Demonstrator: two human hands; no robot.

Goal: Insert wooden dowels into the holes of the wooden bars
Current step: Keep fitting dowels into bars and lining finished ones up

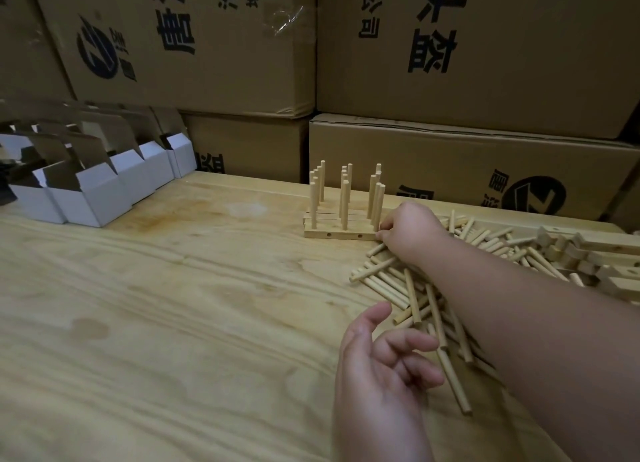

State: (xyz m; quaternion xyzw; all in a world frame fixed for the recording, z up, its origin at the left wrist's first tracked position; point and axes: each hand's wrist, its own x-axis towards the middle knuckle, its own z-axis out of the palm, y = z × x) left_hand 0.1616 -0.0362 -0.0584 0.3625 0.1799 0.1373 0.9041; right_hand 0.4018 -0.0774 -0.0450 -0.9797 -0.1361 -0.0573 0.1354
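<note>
At about one o'clock on the table (pixel 173 306), the bars (pixel 339 233) are lying side by side with their long axes running nine to three, and dowels (pixel 344 203) are standing upright in their top holes. Holes are also showing along the near bar's front face. The right hand (pixel 410 228) is reaching across to the bars' three o'clock end, its fingertips (pixel 381 234) touching or pinching at that end. I cannot tell whether it is gripping the bar or a dowel there, because the fingers are hiding the contact.

The left hand (pixel 377 368) is hovering nearer the body at about five o'clock, palm turned up, fingers loosely curled, holding nothing.

Loose dowels (pixel 415 295) are lying scattered between the two hands and out toward three o'clock, most pointing roughly from six toward twelve or slanting. Spare bars (pixel 588 254) are piled farther toward three o'clock.

The left hand is the nearer one to the loose dowels, which are lying just beside its fingers at its three o'clock. The right is already at the bars, so it is probably steadying them while the left fetches the next dowel.
</note>
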